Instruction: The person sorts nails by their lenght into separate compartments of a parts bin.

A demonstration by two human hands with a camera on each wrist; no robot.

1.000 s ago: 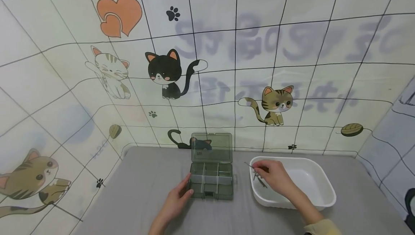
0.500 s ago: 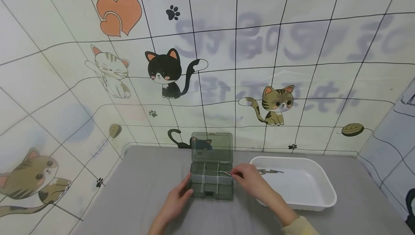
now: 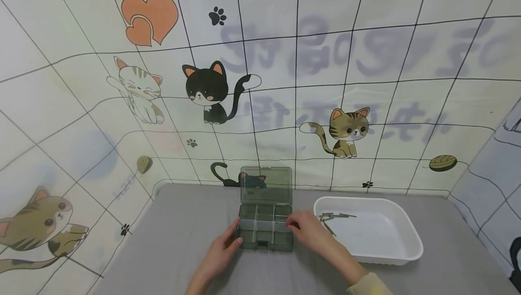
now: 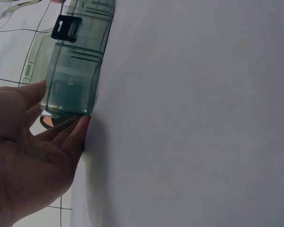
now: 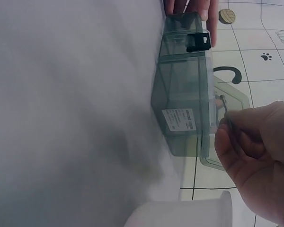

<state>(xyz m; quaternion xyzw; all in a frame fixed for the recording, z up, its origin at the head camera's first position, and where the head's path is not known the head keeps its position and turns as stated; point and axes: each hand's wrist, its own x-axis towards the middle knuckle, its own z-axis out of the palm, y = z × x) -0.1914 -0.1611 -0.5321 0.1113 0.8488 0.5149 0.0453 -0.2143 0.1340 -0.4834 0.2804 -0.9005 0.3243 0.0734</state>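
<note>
Head view: left hand (image 3: 220, 252), fingers extended, thumb and fingertips touching the left end of a green divided box (image 3: 281, 243) on a grey surface (image 3: 183, 227). Right hand (image 3: 311, 229), pinching a thin metal piece (image 5: 225, 108) at the box's right edge. White tray (image 3: 390, 240), right of box, more slender pieces (image 3: 347, 215) inside, leftward. Transparent lid (image 3: 281, 182), raised behind. Cat-print backdrop (image 3: 268, 10) beyond.

Wall cover (image 3: 277, 143): white, dark grid lines. Printed on it: orange heart (image 3: 156, 11), black-and-white cat (image 3: 207, 86) lower right of it, paw print (image 3: 217, 16). Bench (image 3: 183, 222): grey, at the wall's foot.
</note>
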